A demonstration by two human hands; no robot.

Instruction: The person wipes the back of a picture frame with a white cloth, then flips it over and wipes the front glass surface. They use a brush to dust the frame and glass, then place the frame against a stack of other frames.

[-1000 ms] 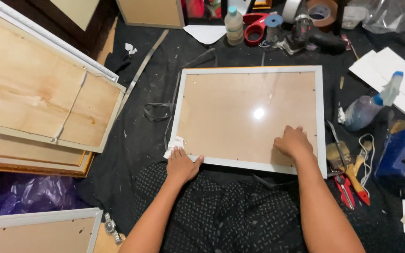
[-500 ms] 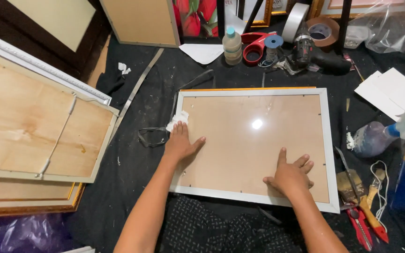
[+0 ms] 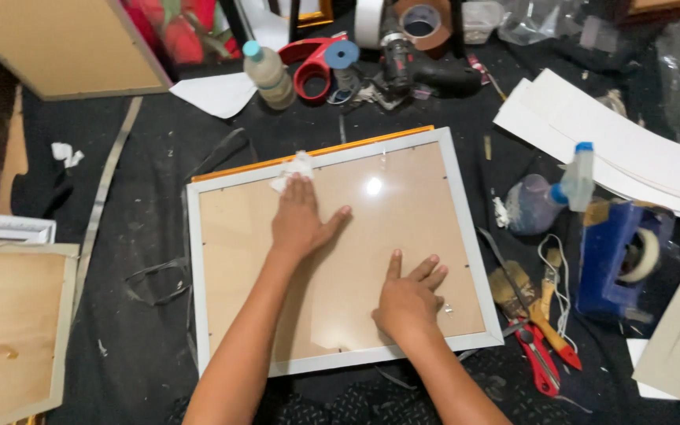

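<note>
A white picture frame (image 3: pixel 192 260) with glass over a tan backing lies flat on the black mat in front of me. My left hand (image 3: pixel 299 218) presses a small white cloth (image 3: pixel 296 169) against the glass near the frame's top edge, fingers spread flat over it. My right hand (image 3: pixel 408 293) rests palm down on the glass at the lower right, fingers apart, holding nothing. A light glare spot shows on the glass between the two hands.
A spray bottle (image 3: pixel 548 198) and blue tape dispenser (image 3: pixel 622 257) stand right of the frame, with red pliers (image 3: pixel 543 360) and a brush below. White boards (image 3: pixel 615 145) lie far right. A bottle (image 3: pixel 267 75), red tape dispenser, drill and tape rolls sit behind. Wooden panels (image 3: pixel 9 327) lie left.
My left hand has slid the white cloth up the glass from the frame's lower left corner to near its top edge. My right hand stays flat on the glass at the lower right.
</note>
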